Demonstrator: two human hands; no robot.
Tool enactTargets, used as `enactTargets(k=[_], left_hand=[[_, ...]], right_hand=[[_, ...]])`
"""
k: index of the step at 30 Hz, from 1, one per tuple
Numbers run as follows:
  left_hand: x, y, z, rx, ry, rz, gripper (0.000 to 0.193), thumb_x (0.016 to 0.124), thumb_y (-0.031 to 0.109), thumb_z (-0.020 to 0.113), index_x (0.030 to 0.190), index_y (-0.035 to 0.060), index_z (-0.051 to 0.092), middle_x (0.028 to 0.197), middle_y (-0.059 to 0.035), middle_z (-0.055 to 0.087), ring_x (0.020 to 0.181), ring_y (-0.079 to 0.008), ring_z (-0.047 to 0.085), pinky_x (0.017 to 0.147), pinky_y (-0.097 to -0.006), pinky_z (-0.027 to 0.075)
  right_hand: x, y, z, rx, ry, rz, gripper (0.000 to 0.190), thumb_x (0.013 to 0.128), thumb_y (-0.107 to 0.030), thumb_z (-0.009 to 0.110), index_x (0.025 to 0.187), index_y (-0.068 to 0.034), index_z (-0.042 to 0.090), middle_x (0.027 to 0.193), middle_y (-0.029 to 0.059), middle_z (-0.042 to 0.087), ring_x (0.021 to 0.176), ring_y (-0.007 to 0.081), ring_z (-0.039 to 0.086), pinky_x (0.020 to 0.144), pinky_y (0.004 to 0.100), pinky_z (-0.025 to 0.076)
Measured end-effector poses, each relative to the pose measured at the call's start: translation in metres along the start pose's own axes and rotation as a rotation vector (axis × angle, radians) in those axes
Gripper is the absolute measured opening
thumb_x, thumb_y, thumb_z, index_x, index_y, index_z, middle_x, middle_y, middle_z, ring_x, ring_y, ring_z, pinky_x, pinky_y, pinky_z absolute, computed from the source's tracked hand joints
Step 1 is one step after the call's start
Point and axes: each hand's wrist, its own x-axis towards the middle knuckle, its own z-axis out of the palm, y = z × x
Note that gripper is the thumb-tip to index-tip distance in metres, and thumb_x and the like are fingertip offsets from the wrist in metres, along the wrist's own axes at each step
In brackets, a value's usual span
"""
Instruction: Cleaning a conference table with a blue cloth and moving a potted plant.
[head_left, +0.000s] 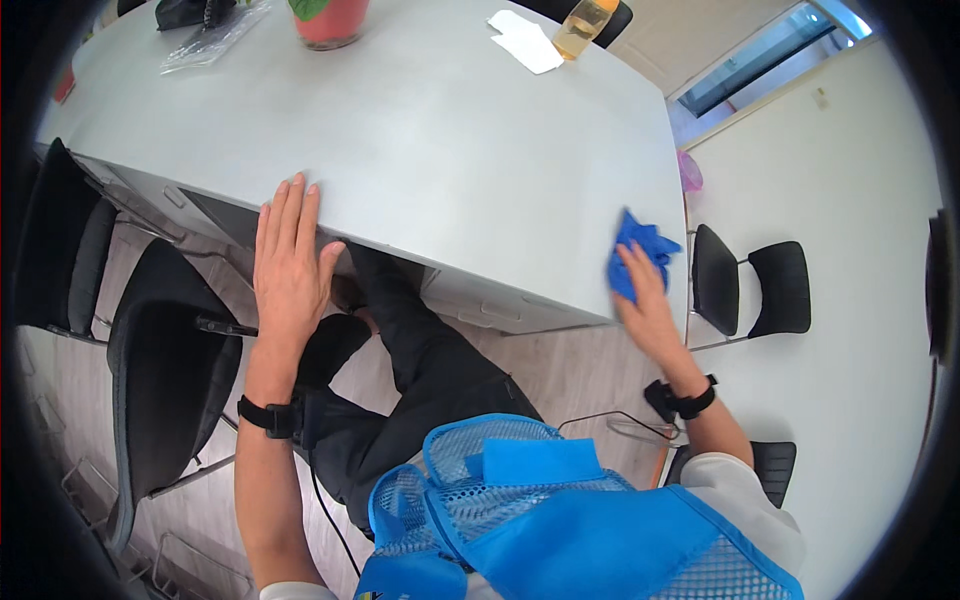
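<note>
A crumpled blue cloth (637, 251) lies on the white tabletop (450, 135) close to its right end. My right hand (643, 296) presses down on this cloth, fingers spread over it. At the table's front edge, my left hand (289, 255) rests with its fingertips on the surface and its thumb held apart. Nothing is in that left hand. Both wrists wear black straps with small devices.
Toward the back stand a potted plant in a red pot (330, 22), a clear plastic bag (214, 37), white paper sheets (525, 41) and a bottle of amber liquid (581, 30). Black chairs (172, 375) stand at my left; more chairs (716, 281) are beyond the table's right end.
</note>
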Motion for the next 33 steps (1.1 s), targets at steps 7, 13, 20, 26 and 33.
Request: enactTargets(k=[7,13,20,26,33], left_hand=[[-0.001,0.001,0.008,0.017,0.004,-0.013,0.074,0.102,0.027,0.069,0.165,0.0014,0.039,0.174,-0.0171,0.035,0.162,-0.0380,0.031,0.134,-0.0536,0.025],[-0.001,0.002,0.006,0.008,-0.008,-0.004,0.079,0.098,0.017,0.073,0.166,0.0008,0.036,0.174,-0.0182,0.034,0.162,-0.0396,0.030,0.134,-0.0545,0.025],[0.000,0.005,0.007,0.025,0.008,0.003,0.082,0.091,0.007,0.077,0.163,-0.0007,0.039,0.172,-0.0199,0.037,0.161,-0.0399,0.033,0.133,-0.0544,0.028],[0.000,0.006,0.007,0.021,0.025,0.012,0.090,0.086,0.001,0.079,0.165,0.0025,0.036,0.173,-0.0182,0.036,0.161,-0.0397,0.032,0.134,-0.0533,0.027],[0.000,0.007,0.004,0.019,0.012,0.013,0.086,0.086,0.000,0.075,0.164,0.0008,0.039,0.173,-0.0183,0.037,0.160,-0.0413,0.033,0.132,-0.0543,0.029]], right_hand=[[0.059,-0.135,0.055,0.091,0.037,-0.217,0.076,0.084,-0.006,0.069,0.157,-0.005,0.050,0.167,0.0217,0.042,0.153,0.0585,0.031,0.125,0.0727,0.020],[0.096,-0.222,0.103,0.069,0.186,-0.386,0.073,0.083,-0.009,0.076,0.152,0.000,0.054,0.160,0.0246,0.047,0.145,0.0568,0.042,0.122,0.0674,0.032],[0.086,-0.228,0.109,-0.087,0.293,-0.502,0.075,0.085,-0.029,0.081,0.152,-0.004,0.059,0.167,0.0192,0.044,0.144,0.0540,0.047,0.121,0.0637,0.037],[0.024,-0.131,0.079,-0.318,0.384,-0.481,0.048,0.090,-0.015,0.065,0.137,-0.009,0.073,0.156,0.0138,0.060,0.143,0.0485,0.052,0.116,0.0617,0.045],[-0.078,0.010,0.019,-0.399,0.316,-0.240,0.057,0.081,0.003,0.071,0.137,-0.010,0.074,0.151,0.0145,0.064,0.138,0.0504,0.056,0.114,0.0604,0.049]])
